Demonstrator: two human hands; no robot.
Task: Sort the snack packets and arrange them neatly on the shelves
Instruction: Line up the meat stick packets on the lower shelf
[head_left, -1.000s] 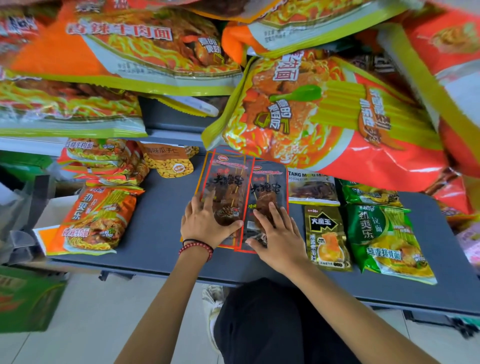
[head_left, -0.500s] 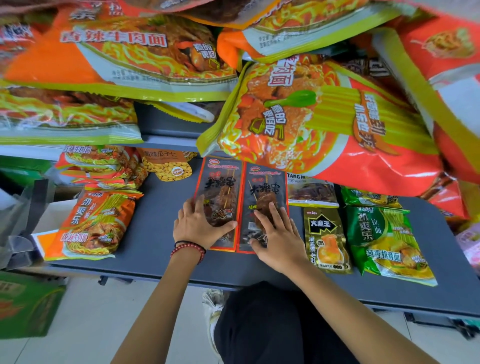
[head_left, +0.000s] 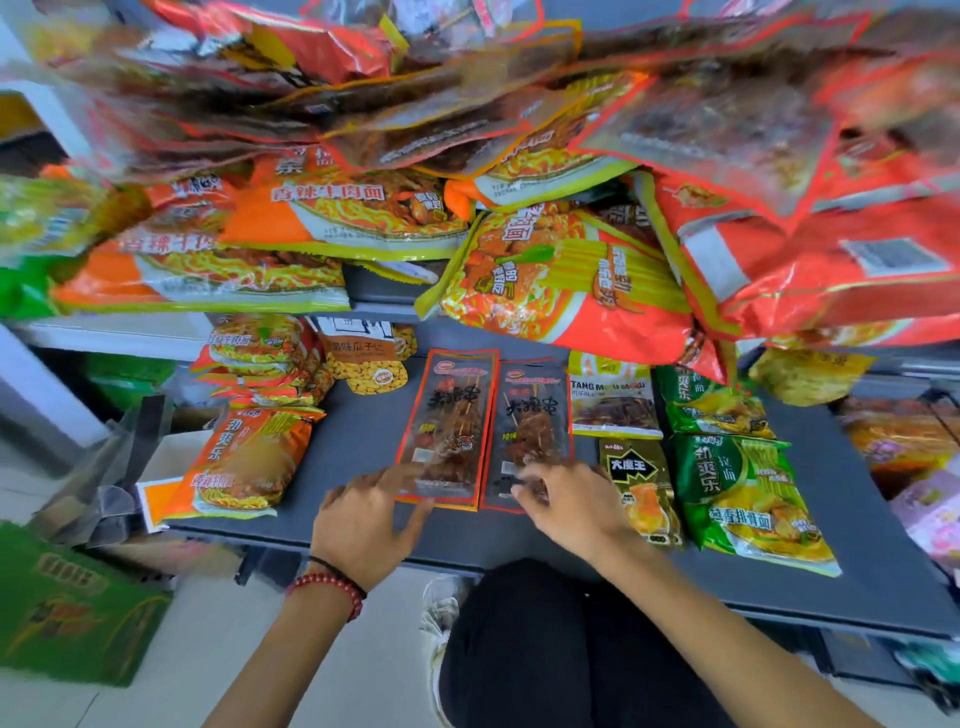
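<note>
Two long skewer snack packets lie side by side on the dark grey shelf (head_left: 363, 441), the red-edged left one (head_left: 447, 415) touching the darker right one (head_left: 532, 415). My left hand (head_left: 363, 514) is at the near end of the left packet, its relaxed fingertips touching the bottom edge. Over the lower end of the right packet rests my right hand (head_left: 569, 501), fingers bent and motion-blurred, hiding that corner. Neither packet is lifted.
A black-and-gold packet (head_left: 636, 483), a TANG packet (head_left: 613, 400) and green noodle packets (head_left: 748, 499) lie to the right. Orange noodle packets (head_left: 244, 462) and a seed packet (head_left: 369, 364) lie left. Big noodle bags (head_left: 561, 280) overhang from above. A green carton (head_left: 67, 608) stands on the floor.
Both hands have slid back from the middle of the skewer packets to their near ends. The view has tilted up, showing more piled bags above.
</note>
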